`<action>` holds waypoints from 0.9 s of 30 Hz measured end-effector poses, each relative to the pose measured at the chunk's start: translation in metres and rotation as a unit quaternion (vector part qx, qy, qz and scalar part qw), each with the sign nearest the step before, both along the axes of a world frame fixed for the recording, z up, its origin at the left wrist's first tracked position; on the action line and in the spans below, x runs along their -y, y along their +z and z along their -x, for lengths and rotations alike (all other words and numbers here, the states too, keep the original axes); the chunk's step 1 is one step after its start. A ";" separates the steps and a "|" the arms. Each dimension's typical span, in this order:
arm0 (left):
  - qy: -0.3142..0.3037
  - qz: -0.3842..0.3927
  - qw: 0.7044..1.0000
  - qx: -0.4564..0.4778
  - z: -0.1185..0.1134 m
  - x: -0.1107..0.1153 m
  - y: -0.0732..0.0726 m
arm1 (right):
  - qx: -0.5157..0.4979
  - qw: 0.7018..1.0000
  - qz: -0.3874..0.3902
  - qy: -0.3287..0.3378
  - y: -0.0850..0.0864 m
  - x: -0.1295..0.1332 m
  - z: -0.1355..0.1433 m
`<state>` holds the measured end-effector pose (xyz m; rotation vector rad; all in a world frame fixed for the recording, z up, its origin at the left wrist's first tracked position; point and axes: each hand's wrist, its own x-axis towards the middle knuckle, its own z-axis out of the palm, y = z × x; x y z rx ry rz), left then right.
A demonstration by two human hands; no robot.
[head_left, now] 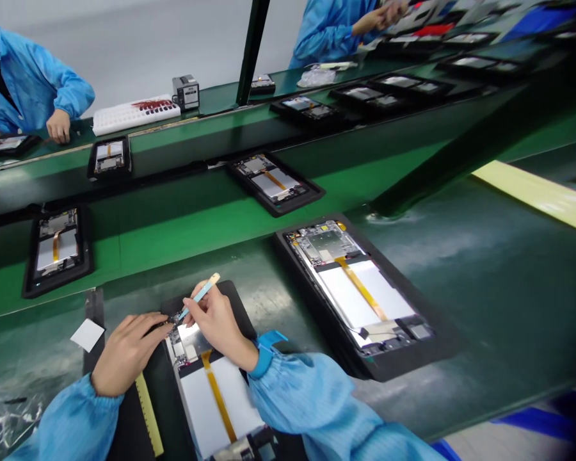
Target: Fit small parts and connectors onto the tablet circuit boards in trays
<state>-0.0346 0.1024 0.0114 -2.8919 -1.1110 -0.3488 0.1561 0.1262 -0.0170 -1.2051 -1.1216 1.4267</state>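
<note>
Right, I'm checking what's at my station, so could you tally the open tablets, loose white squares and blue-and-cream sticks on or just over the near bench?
Open tablets: 2 (one under the hands, one to the right)
Loose white squares: 1
Blue-and-cream sticks: 1, in the right hand
Total: 4

- The open tablet (223, 400) is cut off by the bottom edge, its board partly covered by the left hand (130, 349) and right hand (216, 320).
- The blue tool's (200, 296) tip is too small to be made out.
- The clear plastic (9, 413) is cut off at left.
</note>
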 end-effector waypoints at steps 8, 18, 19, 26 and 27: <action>-0.012 -0.019 0.999 -0.027 0.001 0.002 -0.002 | 0.023 1.000 -0.005 0.000 -0.001 0.000 0.000; -0.046 -0.062 0.995 -0.062 -0.003 0.002 0.003 | -0.014 0.999 -0.001 -0.046 0.001 0.001 0.000; -0.047 -0.064 0.995 -0.064 -0.003 0.002 0.004 | -0.030 0.998 0.002 -0.057 0.001 0.001 0.000; -0.042 -0.055 0.997 -0.046 -0.006 0.000 0.005 | -0.122 0.990 0.009 -0.066 0.002 -0.001 0.001; -0.037 -0.049 0.997 -0.040 -0.005 0.000 0.006 | -0.129 0.989 0.012 -0.064 0.002 0.000 0.002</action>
